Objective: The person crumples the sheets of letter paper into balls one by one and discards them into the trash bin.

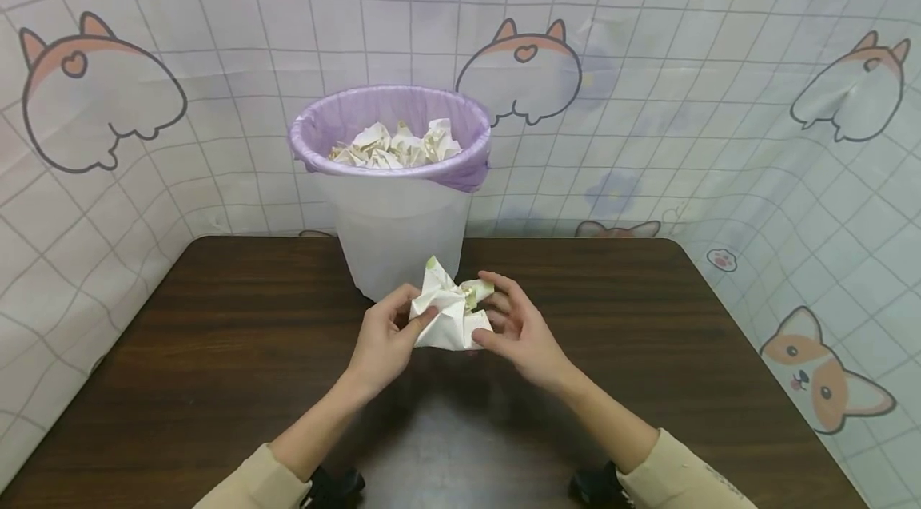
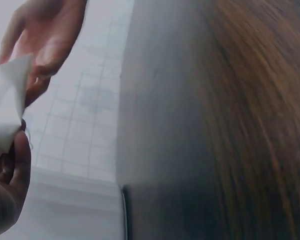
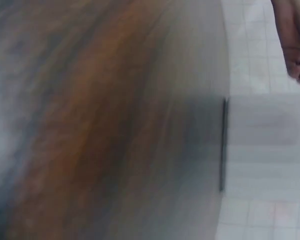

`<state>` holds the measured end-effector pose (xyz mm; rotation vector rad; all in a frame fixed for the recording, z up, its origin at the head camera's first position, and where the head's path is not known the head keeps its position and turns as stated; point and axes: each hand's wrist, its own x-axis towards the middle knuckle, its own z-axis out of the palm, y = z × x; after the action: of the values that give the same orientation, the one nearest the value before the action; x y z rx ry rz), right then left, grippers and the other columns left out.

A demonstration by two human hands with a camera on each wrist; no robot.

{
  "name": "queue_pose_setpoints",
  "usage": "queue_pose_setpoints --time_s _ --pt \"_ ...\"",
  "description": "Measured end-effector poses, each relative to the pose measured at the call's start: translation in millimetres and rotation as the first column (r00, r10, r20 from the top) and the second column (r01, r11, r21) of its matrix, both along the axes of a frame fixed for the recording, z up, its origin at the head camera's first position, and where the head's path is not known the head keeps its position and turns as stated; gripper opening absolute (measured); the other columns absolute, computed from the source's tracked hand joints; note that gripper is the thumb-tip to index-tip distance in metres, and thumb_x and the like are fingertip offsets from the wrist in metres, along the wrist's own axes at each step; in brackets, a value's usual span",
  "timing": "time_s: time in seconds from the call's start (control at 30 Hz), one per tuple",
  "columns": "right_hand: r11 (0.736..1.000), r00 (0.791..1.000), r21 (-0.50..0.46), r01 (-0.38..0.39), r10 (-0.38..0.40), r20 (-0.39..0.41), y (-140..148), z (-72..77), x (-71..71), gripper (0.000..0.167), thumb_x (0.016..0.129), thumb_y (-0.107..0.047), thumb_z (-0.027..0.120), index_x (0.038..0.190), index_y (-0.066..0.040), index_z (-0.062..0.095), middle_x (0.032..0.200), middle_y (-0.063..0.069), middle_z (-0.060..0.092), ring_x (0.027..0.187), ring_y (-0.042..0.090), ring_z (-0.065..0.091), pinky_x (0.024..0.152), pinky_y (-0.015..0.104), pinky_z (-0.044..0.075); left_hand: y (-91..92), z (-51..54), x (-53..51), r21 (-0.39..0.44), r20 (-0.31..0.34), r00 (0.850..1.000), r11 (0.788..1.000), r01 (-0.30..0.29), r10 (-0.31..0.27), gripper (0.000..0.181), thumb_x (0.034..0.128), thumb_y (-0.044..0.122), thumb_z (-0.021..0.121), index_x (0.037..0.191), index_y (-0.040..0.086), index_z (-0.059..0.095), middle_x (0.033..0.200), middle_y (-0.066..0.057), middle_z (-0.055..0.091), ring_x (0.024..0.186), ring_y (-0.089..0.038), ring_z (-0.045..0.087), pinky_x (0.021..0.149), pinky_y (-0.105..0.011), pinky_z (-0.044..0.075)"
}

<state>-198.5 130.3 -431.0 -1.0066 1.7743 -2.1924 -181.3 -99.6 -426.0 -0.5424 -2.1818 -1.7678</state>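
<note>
A crumpled sheet of white paper (image 1: 449, 321) with greenish print is held in front of me, above the dark table. My left hand (image 1: 388, 341) pinches its left side, thumb on the near face and fingers behind. On the other side, my right hand (image 1: 525, 333) curls around the right edge, its thumb at the lower corner and its fingers by the upper one. Part of the paper (image 2: 10, 95) shows between both hands in the left wrist view. The right wrist view catches only part of a hand at its upper right edge.
A white bin (image 1: 403, 229) with a purple liner (image 1: 320, 143) stands beyond my hands on the brown wooden table (image 1: 216, 365). Several crumpled papers (image 1: 396, 148) fill it near the rim. A gridded cloth (image 1: 252, 93) with cartoon corgis hangs behind and at the sides.
</note>
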Motion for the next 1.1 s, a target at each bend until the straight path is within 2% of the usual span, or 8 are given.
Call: queue_pose_setpoints --time_s 0.1,0.2,0.43,0.67,0.8,0.9,1.0,1.1 --pt "0.98 0.985 -0.099 -0.173 0.173 -0.012 6.7 -3.4 -4.1 0.082 0.097 0.012 0.057 0.163 -0.008 0.012 0.148 0.022 0.043 0.125 0.033 0.056 0.085 0.05 0.058 -3.2 3.6 -3.2 0.107 0.084 0.996 0.994 0.027 -0.036 0.01 0.0963 0.002 0.071 0.09 0.003 0.063 0.075 -0.009 0.067 0.063 -0.016 0.061 0.053 -0.027 0.051" --pt "0.966 0.974 -0.122 -0.228 0.227 -0.02 11.5 -3.7 -5.6 0.089 0.095 0.016 0.056 0.164 -0.009 0.007 0.153 0.018 0.042 0.13 0.032 0.054 0.091 0.049 0.056 -3.9 8.0 -3.4 0.201 0.174 0.98 0.978 0.065 -0.101 0.009 0.097 -0.001 0.069 0.092 -0.001 0.062 0.079 -0.013 0.068 0.066 -0.02 0.065 0.054 -0.032 0.056" --pt "0.996 0.997 -0.09 -0.004 -0.002 -0.073 5.6 -3.3 -3.3 0.061 0.084 0.013 0.073 0.139 0.019 0.046 0.134 0.004 0.065 0.115 0.018 0.065 0.089 0.031 0.056 1.6 9.4 -1.2 0.28 0.261 0.955 0.958 0.066 -0.142 0.008 0.0981 -0.002 0.066 0.094 -0.005 0.06 0.081 -0.013 0.069 0.069 -0.021 0.067 0.055 -0.035 0.057" --pt "0.989 0.991 -0.13 0.07 -0.084 -0.109 -8.9 -3.8 0.7 0.053 0.085 0.011 0.077 0.132 0.018 0.054 0.135 0.008 0.064 0.113 0.022 0.065 0.085 0.035 0.058 12.2 5.7 -0.5 0.312 0.255 0.96 0.95 0.028 -0.113 0.008 0.0982 -0.004 0.065 0.095 -0.008 0.059 0.084 -0.017 0.071 0.067 -0.019 0.067 0.054 -0.032 0.056" --pt "0.98 0.981 -0.108 0.168 -0.177 -0.076 -15.9 -2.4 1.7 0.04 0.082 0.011 0.079 0.114 0.013 0.055 0.12 0.005 0.07 0.106 0.019 0.067 0.084 0.034 0.059 17.8 3.3 -0.2 0.288 0.236 0.967 0.957 0.023 -0.094 0.006 0.0982 -0.004 0.065 0.095 -0.007 0.061 0.084 -0.018 0.071 0.065 -0.019 0.067 0.054 -0.032 0.056" --pt "0.974 0.975 -0.063 0.218 -0.221 -0.036 -19.7 -0.3 2.4 0.04 0.08 0.012 0.08 0.105 0.008 0.049 0.112 0.005 0.071 0.099 0.018 0.069 0.082 0.034 0.059 20.4 1.7 2.1 0.218 0.2 0.979 0.976 0.003 -0.048 0.006 0.0972 -0.005 0.066 0.092 -0.003 0.065 0.083 -0.016 0.071 0.066 -0.018 0.068 0.055 -0.033 0.057" --pt "0.968 0.968 -0.013 0.252 -0.252 0.0 -21.4 2.1 2.1 0.042 0.079 0.015 0.078 0.105 0.007 0.046 0.11 0.007 0.067 0.091 0.017 0.07 0.076 0.031 0.06 23.3 0.0 4.9 0.103 0.147 0.989 0.994 -0.035 0.02 0.007 0.0963 -0.001 0.069 0.091 0.003 0.068 0.081 -0.01 0.072 0.067 -0.015 0.067 0.055 -0.03 0.056" --pt "0.963 0.964 0.041 0.265 -0.266 0.023 -20.6 3.3 -0.2 0.049 0.078 0.018 0.077 0.116 0.01 0.047 0.108 0.009 0.062 0.083 0.014 0.068 0.07 0.027 0.059 25.4 -1.0 7.7 -0.029 0.105 0.992 0.997 -0.068 0.071 0.005 0.0966 0.005 0.071 0.093 0.008 0.071 0.081 -0.004 0.072 0.065 -0.012 0.063 0.054 -0.026 0.05"
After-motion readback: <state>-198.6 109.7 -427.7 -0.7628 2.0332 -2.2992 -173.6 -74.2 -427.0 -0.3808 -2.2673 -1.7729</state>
